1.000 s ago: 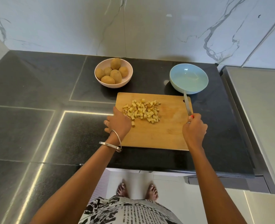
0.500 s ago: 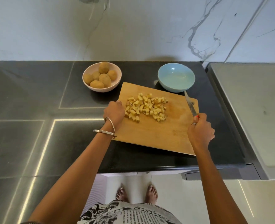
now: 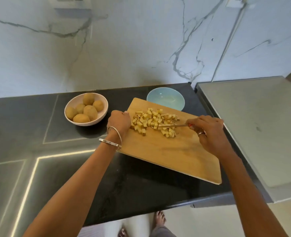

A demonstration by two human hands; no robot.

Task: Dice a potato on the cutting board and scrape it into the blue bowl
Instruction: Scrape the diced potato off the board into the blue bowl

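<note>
**Diced potato heaped on the board, blue bowl waiting at its far corner**

A person stands at a black counter (image 3: pixel 30 127) before a veined marble wall (image 3: pixel 124 48), both forearms reaching over one wooden board (image 3: pixel 172 151) that lies slewed, its far corner just beside the one blue bowl (image 3: pixel 165 98). The bowl holds no potato. The dice (image 3: pixel 151 120) (several dozen pale cubes, too crowded to count exactly) sit in a loose heap on the far half of the board.

The left hand (image 3: pixel 119 121) is curled round the board's left edge, gripping it; two metal bangles (image 3: pixel 111 139) ring that wrist. The right hand (image 3: pixel 208 132), one ring on a finger, is closed round the handle of one knife (image 3: pixel 173 125), of which only a bit of red shows at the fingers. The blade lies nearly level, pointing left into the right side of the heap, with cubes on both sides of it.

To the left of the board, apart from it, stands one pale pink bowl (image 3: pixel 100 115) with five whole potatoes (image 3: pixel 90 112) in it. A grey steel surface (image 3: pixel 252 125) adjoins the counter on the right. Below the counter's near edge, bare feet (image 3: pixel 158 219) show on a pale floor.
</note>
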